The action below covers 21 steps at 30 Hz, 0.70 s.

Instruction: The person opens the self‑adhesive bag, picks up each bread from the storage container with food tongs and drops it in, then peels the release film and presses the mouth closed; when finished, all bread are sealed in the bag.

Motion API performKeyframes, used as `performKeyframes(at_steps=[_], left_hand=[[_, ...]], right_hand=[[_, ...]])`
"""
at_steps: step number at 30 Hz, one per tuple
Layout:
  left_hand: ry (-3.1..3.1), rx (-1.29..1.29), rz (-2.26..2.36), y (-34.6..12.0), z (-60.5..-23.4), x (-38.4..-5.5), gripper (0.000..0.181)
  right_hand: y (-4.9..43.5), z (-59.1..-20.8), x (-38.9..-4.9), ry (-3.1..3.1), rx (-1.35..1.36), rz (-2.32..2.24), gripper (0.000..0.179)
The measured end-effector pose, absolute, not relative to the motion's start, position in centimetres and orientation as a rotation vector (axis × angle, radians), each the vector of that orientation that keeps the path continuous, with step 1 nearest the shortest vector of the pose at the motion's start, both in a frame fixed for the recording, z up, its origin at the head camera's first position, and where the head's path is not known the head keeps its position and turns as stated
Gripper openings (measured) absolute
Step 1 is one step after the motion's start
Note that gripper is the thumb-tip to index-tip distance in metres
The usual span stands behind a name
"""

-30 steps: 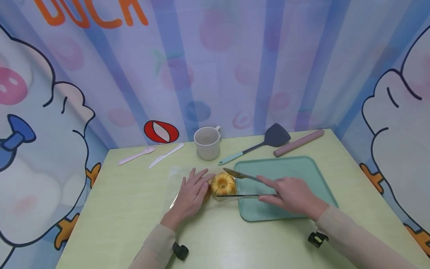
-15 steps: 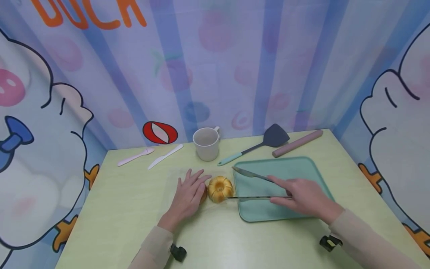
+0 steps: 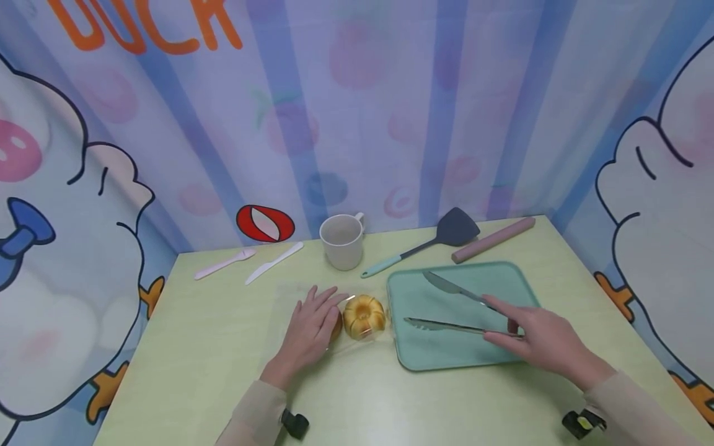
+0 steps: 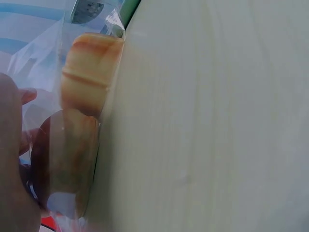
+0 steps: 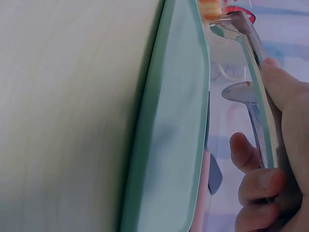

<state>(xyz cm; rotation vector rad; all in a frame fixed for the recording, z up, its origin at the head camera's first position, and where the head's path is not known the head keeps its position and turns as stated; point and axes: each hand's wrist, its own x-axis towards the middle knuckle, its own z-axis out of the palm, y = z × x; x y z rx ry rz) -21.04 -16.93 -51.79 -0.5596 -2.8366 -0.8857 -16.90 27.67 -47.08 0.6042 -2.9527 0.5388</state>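
Note:
My left hand (image 3: 307, 331) rests over a round brown bun (image 4: 67, 159), its fingers mostly straight and partly hiding the bun in the head view. A clear plastic bag (image 4: 41, 63) shows around the bun and a golden, pumpkin-shaped bread roll (image 3: 364, 316) right beside it. My right hand (image 3: 549, 341) holds metal tongs (image 3: 454, 288) with their arms spread apart. Nothing is between the tong tips, which hover over the green tray (image 3: 429, 356). In the right wrist view, thumb and curled fingers grip the tongs (image 5: 256, 96).
Along the back of the table lie a pink fork (image 3: 223, 264), a pink knife (image 3: 273, 263), a spatula (image 3: 456, 228) and a pink rod (image 3: 493, 240). A beige mug (image 3: 342, 243) stands among them. A patterned curtain (image 3: 379, 111) hangs close behind.
The tongs have moved right, from around the pumpkin-shaped roll to over the tray, leaving the roll on the table. My left hand has stayed nearly still on the bun.

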Motion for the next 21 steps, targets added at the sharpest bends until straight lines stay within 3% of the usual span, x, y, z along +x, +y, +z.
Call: performKeyframes(at_steps=[21], left_hand=[[-2.809, -0.568, -0.885, -16.9, -51.9, -20.9, 0.045]], right_hand=[[35.4, -49.3, -15.6, -2.878, 0.042, 0.742, 0.077]])
